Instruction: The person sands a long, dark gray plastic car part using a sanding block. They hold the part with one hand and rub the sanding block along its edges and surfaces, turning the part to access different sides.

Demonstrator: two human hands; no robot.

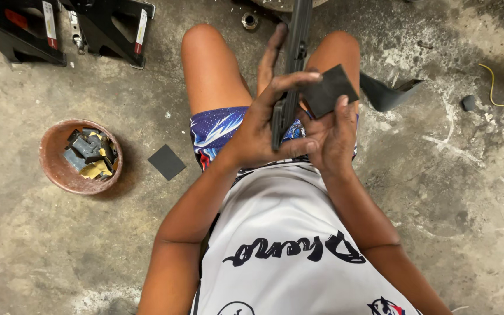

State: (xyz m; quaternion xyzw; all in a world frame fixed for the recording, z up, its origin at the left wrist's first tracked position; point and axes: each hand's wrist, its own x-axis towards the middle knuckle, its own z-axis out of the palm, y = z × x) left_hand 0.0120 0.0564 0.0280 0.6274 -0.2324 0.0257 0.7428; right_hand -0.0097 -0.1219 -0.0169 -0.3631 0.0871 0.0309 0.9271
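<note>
Above the concrete floor [438,192], left hand [258,131] clamps a dark strip [297,41], top cut off; right hand [333,137] pinches a sanding square [329,90].

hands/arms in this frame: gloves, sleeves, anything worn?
No gloves, rings, watch or bands visible. The left hand and right hand are bare, with dark grime on the fingers. Both forearms are uncovered up to the frame edge; no sleeves show.

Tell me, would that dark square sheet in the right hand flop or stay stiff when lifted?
The dark square sheet looks thin and flat, pinched at one edge by the right hand without sagging, so probably fairly stiff and light. Its matte, gritty-looking face suggests it would not slip easily.
</note>
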